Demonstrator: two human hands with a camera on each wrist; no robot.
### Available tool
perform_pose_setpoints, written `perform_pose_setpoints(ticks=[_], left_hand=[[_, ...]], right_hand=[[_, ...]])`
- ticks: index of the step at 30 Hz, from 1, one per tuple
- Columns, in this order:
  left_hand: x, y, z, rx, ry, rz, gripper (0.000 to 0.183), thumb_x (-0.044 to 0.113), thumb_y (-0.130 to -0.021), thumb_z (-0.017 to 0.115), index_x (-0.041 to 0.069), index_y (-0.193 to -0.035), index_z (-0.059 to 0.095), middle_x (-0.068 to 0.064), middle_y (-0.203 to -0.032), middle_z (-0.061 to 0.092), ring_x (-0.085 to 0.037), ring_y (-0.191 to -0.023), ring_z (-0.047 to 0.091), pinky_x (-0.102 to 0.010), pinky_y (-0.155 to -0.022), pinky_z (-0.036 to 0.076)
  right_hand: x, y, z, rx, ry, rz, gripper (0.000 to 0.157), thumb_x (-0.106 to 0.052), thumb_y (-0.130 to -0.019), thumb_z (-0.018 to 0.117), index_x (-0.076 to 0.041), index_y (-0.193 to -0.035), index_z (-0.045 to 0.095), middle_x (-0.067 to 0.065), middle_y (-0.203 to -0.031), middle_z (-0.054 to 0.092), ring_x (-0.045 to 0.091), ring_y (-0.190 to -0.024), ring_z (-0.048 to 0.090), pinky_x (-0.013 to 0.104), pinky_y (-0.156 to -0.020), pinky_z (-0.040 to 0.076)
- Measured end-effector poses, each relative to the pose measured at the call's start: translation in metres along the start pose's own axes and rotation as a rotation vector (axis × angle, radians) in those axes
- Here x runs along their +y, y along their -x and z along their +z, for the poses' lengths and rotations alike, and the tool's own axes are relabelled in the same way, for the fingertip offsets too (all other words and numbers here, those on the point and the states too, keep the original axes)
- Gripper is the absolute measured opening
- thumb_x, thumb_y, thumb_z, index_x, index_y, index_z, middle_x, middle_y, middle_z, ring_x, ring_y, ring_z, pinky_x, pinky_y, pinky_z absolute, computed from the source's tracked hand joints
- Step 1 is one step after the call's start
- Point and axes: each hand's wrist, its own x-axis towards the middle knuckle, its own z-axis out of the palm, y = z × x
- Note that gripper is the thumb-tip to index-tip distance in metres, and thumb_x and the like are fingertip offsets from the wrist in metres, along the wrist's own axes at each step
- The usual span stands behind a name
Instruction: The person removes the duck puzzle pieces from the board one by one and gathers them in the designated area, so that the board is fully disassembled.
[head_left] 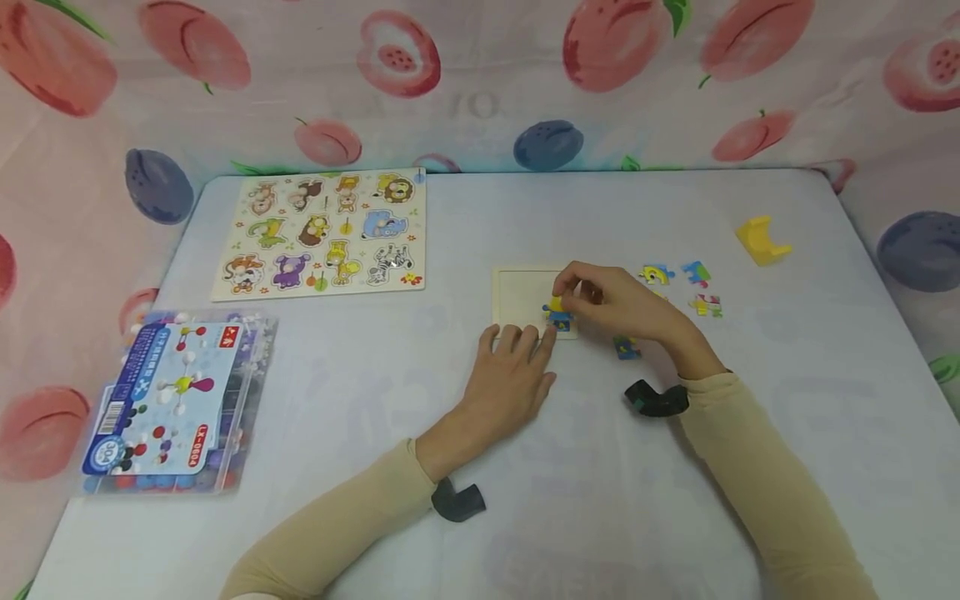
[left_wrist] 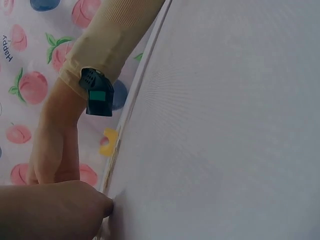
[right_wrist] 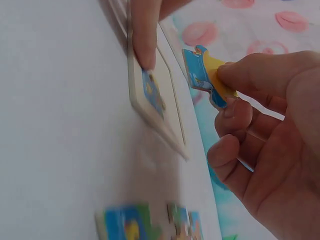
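Between thumb and index finger, my right hand [head_left: 626,304] pinches a blue and yellow jigsaw piece [right_wrist: 201,70], held just above a shallow cream puzzle tray [head_left: 519,287]. One blue puzzle piece [right_wrist: 152,91] lies inside the tray along its near side. My left hand [head_left: 506,379] lies palm down with its fingers stretched out to the tray's near edge; one fingertip [right_wrist: 146,59] touches the piece in the tray. In the left wrist view the tray is mostly hidden behind the left hand [left_wrist: 55,207].
Loose jigsaw pieces [head_left: 696,272] lie right of the tray, one blue piece [head_left: 626,348] nearest me. A yellow curved block [head_left: 762,242] stands farther right. At left are an animal puzzle board [head_left: 330,237] and a clear plastic case [head_left: 251,375] of colored balls.
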Motion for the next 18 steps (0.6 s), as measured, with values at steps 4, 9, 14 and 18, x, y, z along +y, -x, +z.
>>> perform_pose_setpoints(ticks=[4,9,14,18], left_hand=[[0.000,0.000,0.001,0.005,0.003,-0.001,0.056,0.045,-0.097,0.043,0.016,-0.144,0.040,-0.002,-0.121,0.050,-0.021,-0.112,0.045,-0.047,-0.102,0.032],[0.001,0.000,0.001,-0.005,0.014,-0.008,0.056,0.044,-0.096,0.043,0.016,-0.144,0.039,-0.002,-0.121,0.051,-0.021,-0.113,0.045,-0.047,-0.103,0.031],[0.000,-0.001,0.000,-0.018,0.022,-0.003,0.055,0.044,-0.097,0.042,0.017,-0.145,0.039,-0.003,-0.123,0.050,-0.021,-0.112,0.045,-0.046,-0.102,0.033],[-0.004,-0.003,-0.002,-0.021,0.024,-0.017,0.052,0.044,-0.097,0.043,0.020,-0.143,0.041,-0.002,-0.126,0.049,-0.021,-0.110,0.045,-0.044,-0.098,0.035]], right_hand=[[0.008,0.010,-0.006,0.023,-0.005,0.025,0.011,-0.021,-0.095,0.057,-0.017,-0.104,0.061,0.001,-0.089,0.060,0.016,-0.070,0.050,0.025,-0.061,0.042],[0.020,0.027,-0.014,0.036,-0.002,0.069,0.009,-0.020,-0.094,0.057,-0.017,-0.102,0.061,0.001,-0.086,0.058,0.017,-0.068,0.049,0.025,-0.059,0.042],[0.032,0.048,-0.024,0.045,0.034,0.097,0.007,-0.019,-0.094,0.057,-0.019,-0.100,0.061,-0.001,-0.088,0.058,0.015,-0.074,0.050,0.023,-0.063,0.042],[0.039,0.062,-0.031,0.051,0.050,0.122,0.008,-0.018,-0.094,0.058,-0.020,-0.101,0.062,-0.004,-0.094,0.059,0.012,-0.079,0.050,0.021,-0.067,0.041]])
